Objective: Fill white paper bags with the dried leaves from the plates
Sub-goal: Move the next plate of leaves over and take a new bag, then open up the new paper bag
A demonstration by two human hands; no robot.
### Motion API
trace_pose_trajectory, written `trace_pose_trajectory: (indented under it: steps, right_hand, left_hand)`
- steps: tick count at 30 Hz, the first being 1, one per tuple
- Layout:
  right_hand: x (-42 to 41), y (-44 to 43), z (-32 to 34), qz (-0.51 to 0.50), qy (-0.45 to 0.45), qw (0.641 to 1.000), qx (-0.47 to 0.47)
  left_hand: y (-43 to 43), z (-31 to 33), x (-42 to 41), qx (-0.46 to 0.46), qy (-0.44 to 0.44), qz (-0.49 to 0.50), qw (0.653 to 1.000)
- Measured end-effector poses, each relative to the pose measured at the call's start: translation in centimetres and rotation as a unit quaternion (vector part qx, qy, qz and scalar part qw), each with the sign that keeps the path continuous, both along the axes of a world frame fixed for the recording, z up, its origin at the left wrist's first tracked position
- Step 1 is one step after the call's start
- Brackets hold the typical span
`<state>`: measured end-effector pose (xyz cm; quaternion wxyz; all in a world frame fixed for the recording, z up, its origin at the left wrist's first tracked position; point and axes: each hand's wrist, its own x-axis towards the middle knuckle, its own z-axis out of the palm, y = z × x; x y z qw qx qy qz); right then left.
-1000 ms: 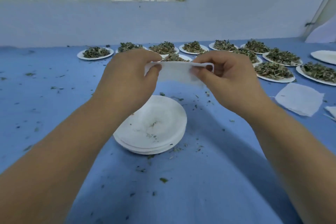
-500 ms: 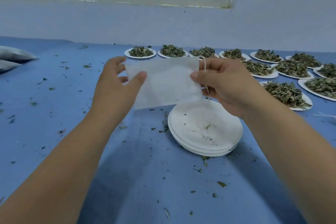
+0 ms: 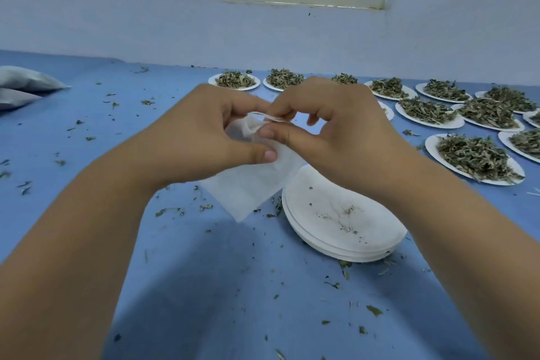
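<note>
Bag (image 3: 252, 185), half-hidden — left hand (image 3: 198, 137), right hand (image 3: 336, 131) pinching

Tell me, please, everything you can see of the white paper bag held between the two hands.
The thin, square-cornered white paper bag looks soft, fibrous and slightly see-through, and it seems empty. It hangs tilted, with one lower corner pointing down at the blue table and its right edge overlapping the stack of empty white paper plates in this view. The left hand and right hand pinch its top rim, spreading the mouth slightly open.
</note>
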<state>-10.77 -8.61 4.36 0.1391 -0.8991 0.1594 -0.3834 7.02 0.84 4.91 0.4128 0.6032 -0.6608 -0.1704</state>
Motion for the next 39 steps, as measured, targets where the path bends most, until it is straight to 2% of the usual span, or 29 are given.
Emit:
trace_pose_trajectory:
  steps: [4,7,11,15,19,22,25,29,33,39]
  right_hand:
    - [0.2,-0.2,-1.1,-0.033,-0.021,0.998,-0.051]
    - [0.0,-0.3,-1.9,-0.052,-0.030,0.995,-0.084]
    - [0.2,-0.4,-2.3,-0.040,-0.013,0.998,-0.048]
    - [0.4,-0.1,-2.3,-0.039,-0.009,0.999,-0.030]
    - [0.6,0.4,-2.4,-0.007,-0.011,0.999,0.043]
    - [0.6,0.4,-2.3,0.006,-0.011,0.996,0.084]
    - [0.3,0.3,-2.0,0.034,-0.032,0.985,0.166]
    - [-0.1,0.3,-1.8,0.047,-0.015,0.990,0.131]
    - [-0.4,0.7,-1.9,0.055,0.041,0.982,0.176]
    - [-0.7,0.9,-1.1,0.053,0.148,0.982,0.103]
  left_hand:
    - [-0.6,-2.2,-0.4,-0.060,0.052,0.118,0.990]
    - [-1.0,-3.0,-0.6,-0.099,0.066,0.164,0.979]
    - [-1.1,-3.3,-1.2,-0.136,0.045,0.192,0.971]
    - [-1.2,-3.5,-1.3,-0.146,0.020,0.190,0.971]
    - [-1.4,-4.0,-1.3,-0.147,-0.032,0.197,0.969]
    - [-1.4,-4.3,-1.1,-0.146,-0.022,0.205,0.968]
    - [-1.4,-4.2,-0.9,-0.151,-0.010,0.194,0.969]
    - [-1.2,-4.2,-0.7,-0.139,-0.024,0.127,0.982]
    - [-1.3,-4.8,-1.1,-0.074,-0.006,0.065,0.995]
    - [-2.0,-5.6,-1.3,-0.098,-0.044,0.112,0.988]
